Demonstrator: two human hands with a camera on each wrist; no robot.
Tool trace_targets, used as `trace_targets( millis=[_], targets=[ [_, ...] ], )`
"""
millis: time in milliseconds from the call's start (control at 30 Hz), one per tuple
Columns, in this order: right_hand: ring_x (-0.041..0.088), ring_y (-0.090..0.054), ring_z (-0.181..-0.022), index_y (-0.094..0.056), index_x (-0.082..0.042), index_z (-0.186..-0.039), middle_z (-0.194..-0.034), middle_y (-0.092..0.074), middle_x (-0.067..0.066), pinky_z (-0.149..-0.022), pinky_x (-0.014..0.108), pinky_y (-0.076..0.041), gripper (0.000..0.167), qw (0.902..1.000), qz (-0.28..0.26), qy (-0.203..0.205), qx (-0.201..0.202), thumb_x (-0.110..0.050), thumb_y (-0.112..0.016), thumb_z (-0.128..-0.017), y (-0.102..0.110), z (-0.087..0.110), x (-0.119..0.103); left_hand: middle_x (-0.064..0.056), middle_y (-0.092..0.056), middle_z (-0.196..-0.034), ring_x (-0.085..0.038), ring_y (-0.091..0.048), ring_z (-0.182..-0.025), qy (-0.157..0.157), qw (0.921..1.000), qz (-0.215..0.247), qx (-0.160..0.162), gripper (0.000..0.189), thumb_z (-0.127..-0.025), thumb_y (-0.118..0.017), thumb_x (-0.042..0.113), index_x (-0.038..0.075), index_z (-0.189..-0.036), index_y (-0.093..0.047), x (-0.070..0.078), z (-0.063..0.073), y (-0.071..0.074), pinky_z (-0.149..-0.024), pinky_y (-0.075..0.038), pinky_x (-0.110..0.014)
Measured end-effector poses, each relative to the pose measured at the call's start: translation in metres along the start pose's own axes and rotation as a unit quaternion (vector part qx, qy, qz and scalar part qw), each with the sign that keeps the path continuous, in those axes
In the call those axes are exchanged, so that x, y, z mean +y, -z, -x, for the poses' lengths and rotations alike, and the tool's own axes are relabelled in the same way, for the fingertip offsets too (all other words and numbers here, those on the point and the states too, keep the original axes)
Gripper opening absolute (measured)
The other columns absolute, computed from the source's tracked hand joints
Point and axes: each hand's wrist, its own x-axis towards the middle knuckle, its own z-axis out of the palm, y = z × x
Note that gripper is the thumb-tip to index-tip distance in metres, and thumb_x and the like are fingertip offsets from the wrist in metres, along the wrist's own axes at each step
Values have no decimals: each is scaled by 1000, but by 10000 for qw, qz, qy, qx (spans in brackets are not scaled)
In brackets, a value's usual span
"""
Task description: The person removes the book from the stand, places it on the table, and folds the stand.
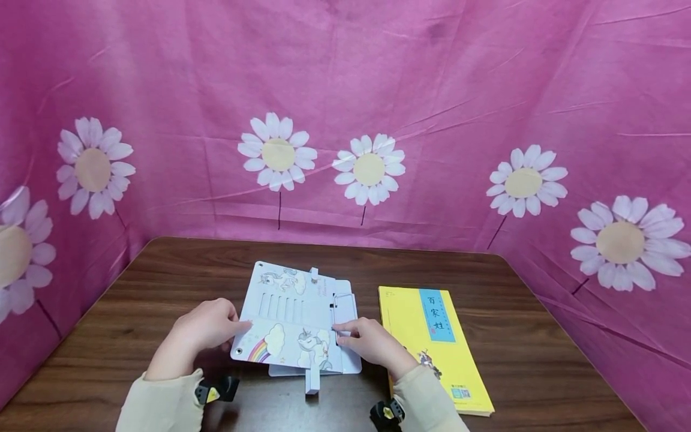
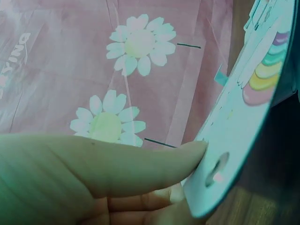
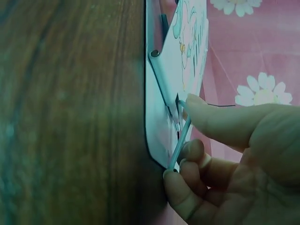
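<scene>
A white folding book stand [image 1: 282, 318] with unicorn and rainbow prints lies in the middle of the table, its printed panel tilted up from the base plate [image 1: 349, 360]. My left hand [image 1: 207, 327] pinches the panel's left edge, thumb on the printed face beside a corner hole, as the left wrist view shows. On the other side, my right hand [image 1: 372, 343] pinches a thin pale wire bracket [image 3: 180, 146] at the hinge side of the stand. A page-holder clip [image 1: 312, 381] sticks out from the panel's near edge.
A yellow book [image 1: 405, 312] with a blue title strip lies to the right, under my right forearm. The dark wooden table [image 1: 178, 270] ends at a pink flowered cloth [image 1: 432, 78] hanging behind and at both sides.
</scene>
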Motion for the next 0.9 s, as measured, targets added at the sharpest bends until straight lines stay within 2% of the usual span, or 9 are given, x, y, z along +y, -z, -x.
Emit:
trace_targets(
  millis=[33, 100, 167, 267, 333, 433, 533, 667, 900],
  targets=[
    [16, -39, -59, -69, -16, -126, -67, -43, 2, -51, 25, -33, 32, 10000, -19, -27, -44, -21, -67, -95, 0, 0, 0, -1, -60, -56, -16, -52, -56, 6, 10000, -10, -5, 31, -91, -67, 34, 10, -72, -61, 0, 0, 0, -52, -35, -30],
    [16, -44, -64, -69, -16, -126, -76, -57, 7, -53, 25, -34, 31, 9999, -35, -48, -86, -20, -65, -96, 1, 1, -1, -1, -60, -56, -16, -52, -56, 11, 10000, -29, -13, 31, -91, -67, 34, 10, -72, -61, 0, 0, -1, -51, -36, -30],
    [17, -50, -72, -69, -16, -126, -100, -70, 14, -55, 26, -35, 30, 9999, -49, -34, -101, -19, -63, -97, 1, 1, -1, -1, -60, -56, -16, -52, -56, 14, 10000, -33, -10, 31, -91, -67, 34, 10, -73, -61, 0, 0, -2, -51, -36, -30],
    [17, -53, -81, -70, -15, -125, -130, -65, 15, -56, 26, -36, 29, 10000, -44, 35, -73, -17, -62, -97, 1, 0, -1, -1, -60, -55, -16, -53, -55, 8, 10000, -74, 0, 30, -91, -68, 33, 10, -73, -61, -1, 0, -2, -51, -36, -30],
    [17, -51, -76, -70, -14, -125, -123, -68, 16, -54, 26, -34, 29, 9999, -57, 80, -42, -16, -62, -97, 2, 1, 0, -1, -60, -55, -15, -54, -55, -5, 9999, -133, -18, 29, -90, -68, 32, 10, -73, -62, -1, -1, -3, -52, -37, -30],
    [16, -44, -65, -71, -14, -124, -92, -67, 14, -52, 26, -33, 28, 10000, -26, 72, -30, -17, -63, -97, 2, 1, 0, -2, -60, -54, -14, -54, -54, -14, 9996, -268, -104, 29, -90, -69, 31, 10, -72, -62, -2, -1, -5, -52, -38, -31],
    [15, -46, -67, -72, -13, -121, -83, -62, 8, -57, 26, -38, 27, 9999, 113, 53, 1, -19, -64, -96, 2, 2, 1, -2, -59, -53, -14, -55, -53, -16, 9991, -387, -188, 29, -90, -69, 30, 10, -70, -61, -4, 0, -8, -52, -39, -31],
    [16, -53, -81, -73, -9, -118, -104, -71, 7, -68, 30, -42, 27, 9997, 235, 75, 54, -22, -65, -95, 4, 3, 0, -2, -59, -54, -14, -55, -53, 21, 9988, -411, -272, 32, -90, -69, 31, 11, -67, -61, -6, -2, -9, -52, -39, -31],
    [17, -52, -79, -73, -9, -117, -96, -69, 5, -67, 30, -42, 27, 9996, 251, 93, 56, -22, -66, -95, 6, 3, -2, -4, -59, -58, -16, -55, -53, 105, 9983, -191, -547, 32, -91, -68, 30, 8, -70, -59, -11, -6, -15, -49, -42, -29]
  ],
)
